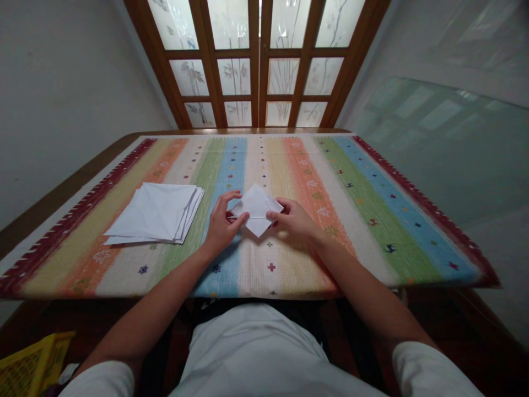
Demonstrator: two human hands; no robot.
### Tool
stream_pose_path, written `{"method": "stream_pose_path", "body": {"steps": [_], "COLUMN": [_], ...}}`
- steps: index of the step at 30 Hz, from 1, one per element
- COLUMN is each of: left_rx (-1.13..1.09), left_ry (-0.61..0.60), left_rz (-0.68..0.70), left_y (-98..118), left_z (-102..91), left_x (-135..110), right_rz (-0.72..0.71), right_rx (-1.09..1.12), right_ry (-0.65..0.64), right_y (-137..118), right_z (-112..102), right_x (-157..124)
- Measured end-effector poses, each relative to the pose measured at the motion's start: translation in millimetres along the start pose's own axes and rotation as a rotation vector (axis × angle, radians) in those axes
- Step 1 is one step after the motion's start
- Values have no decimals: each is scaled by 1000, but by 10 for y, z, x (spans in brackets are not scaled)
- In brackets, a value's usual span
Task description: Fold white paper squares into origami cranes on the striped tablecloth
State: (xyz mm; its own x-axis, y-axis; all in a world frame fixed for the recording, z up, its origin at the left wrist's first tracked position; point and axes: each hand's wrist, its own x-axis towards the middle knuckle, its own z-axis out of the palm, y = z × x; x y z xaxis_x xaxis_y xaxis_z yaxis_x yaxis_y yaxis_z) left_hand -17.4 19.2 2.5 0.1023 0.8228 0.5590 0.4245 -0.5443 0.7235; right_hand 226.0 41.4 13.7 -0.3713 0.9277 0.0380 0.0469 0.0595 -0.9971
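Item under inspection: a small folded white paper (257, 207), held over the middle of the cloth in front of the person. It presents as a diamond, one corner pointing toward the person, with a fold edge running across its lower half. A shadow falls on the cloth beneath; whether the paper touches the fabric cannot be determined.

Left hand (224, 218): grip pinching the left corner, thumb laid on the upper face and index finger curved near the upper left edge. Right hand (290, 216): grip pinching the right corner, thumb on the upper face, fingers partly hidden behind the paper.

To the left of the left hand, well apart from it, lies a stack of white paper (151, 212). Its sheets are unevenly aligned — several edges show along the right side and at the lower left corner.

Both items are on or above a striped cloth (256, 270), which covers most of a wooden counter (93, 168); the wood shows along the left and far edges.

Containers: one yellow crate (52, 358) with openwork walls, below the counter at lower left, cut off by the picture border. Its contents cannot be made out. A white object (68, 374) appears next to its right side — inside or outside, cannot be confirmed.

Beyond the counter stand wooden-framed doors (259, 82) with patterned glass panes.
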Motion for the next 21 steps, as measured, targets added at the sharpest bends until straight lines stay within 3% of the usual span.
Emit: {"method": "stream_pose_path", "body": {"steps": [6,11,16,18,21], "left_rx": [-77,76,314,351,312], "left_ry": [-103,-169,-192,-270,-446], "left_rz": [-46,25,150,177,194], "left_y": [-9,-56,-94,-97,-94], "left_z": [-52,-38,-16,-8,3], "left_x": [62,41,1,-20,-56], "right_rz": [-18,-138,-151,-151,-146], "right_rx": [9,-198,-386,-455,-565], "right_ry": [52,63,143,84,-111], "right_y": [21,51,110,118,93], "right_z": [-33,-119,-109,-102,-112], "right_x": [0,6,5,-14,-61]}}
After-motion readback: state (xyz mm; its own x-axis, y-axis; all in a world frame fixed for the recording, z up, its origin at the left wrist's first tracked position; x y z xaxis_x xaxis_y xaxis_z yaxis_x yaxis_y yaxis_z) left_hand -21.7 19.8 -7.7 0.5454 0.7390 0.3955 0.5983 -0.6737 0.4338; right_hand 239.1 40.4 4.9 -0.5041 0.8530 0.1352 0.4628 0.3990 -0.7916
